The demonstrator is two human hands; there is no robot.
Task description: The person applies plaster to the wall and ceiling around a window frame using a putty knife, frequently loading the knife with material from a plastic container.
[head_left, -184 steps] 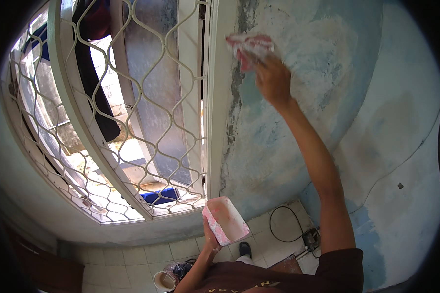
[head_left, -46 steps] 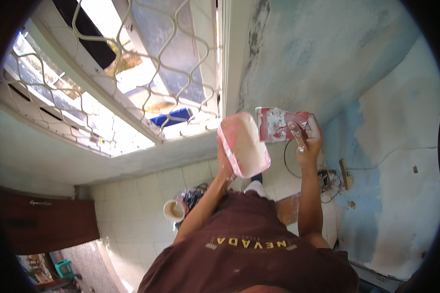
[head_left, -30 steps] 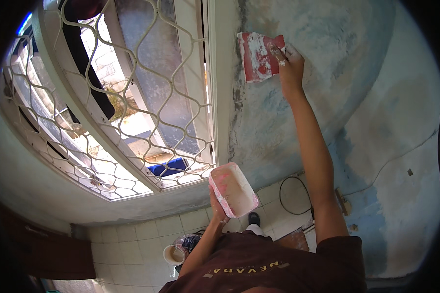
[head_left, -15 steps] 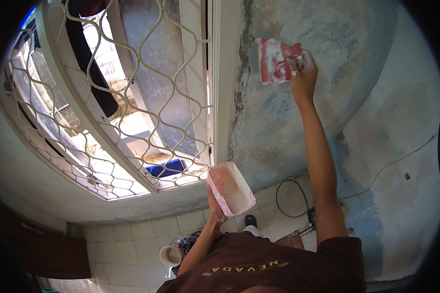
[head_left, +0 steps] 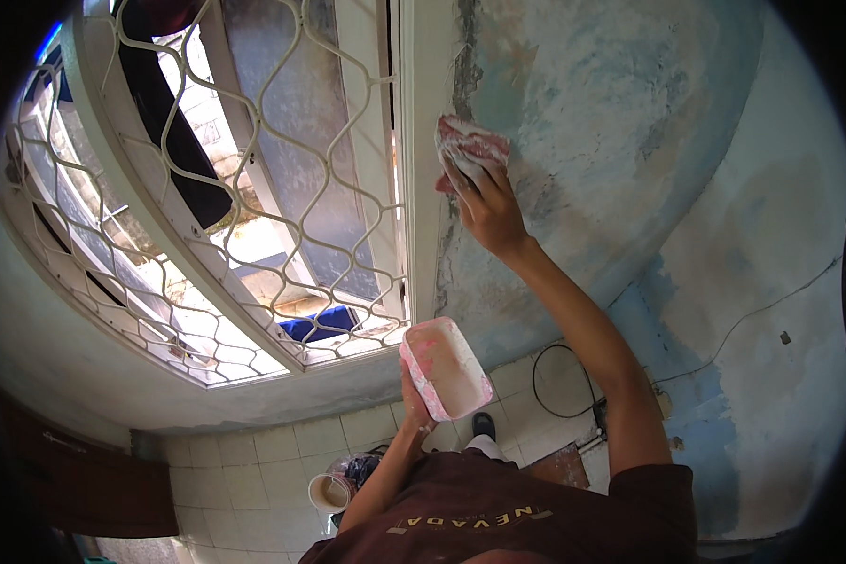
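Note:
My right hand (head_left: 489, 209) is closed on a red putty scraper (head_left: 475, 141) smeared with white paste. The scraper lies against the wall (head_left: 602, 132) beside the window frame, over a dark, rough strip of crumbling plaster (head_left: 464, 80). White and pale blue patches cover this part of the wall. Lower down, my left hand (head_left: 414, 399) grips a pink rectangular tub (head_left: 446, 367) from its side, fingers partly hidden behind it. Pale paste coats the tub's inside, with its open top facing me.
A window with a curved white metal grille (head_left: 301, 169) fills the left side. Below are a tiled floor (head_left: 282, 461), a round bucket (head_left: 331, 492) beside my left arm, and a looped black cable (head_left: 538, 381). A dark brown piece of furniture (head_left: 85, 470) stands at lower left.
My right hand has moved left and down along the wall with the scraper, which is now turned and sits near the window frame. The left hand and tub have barely shifted.

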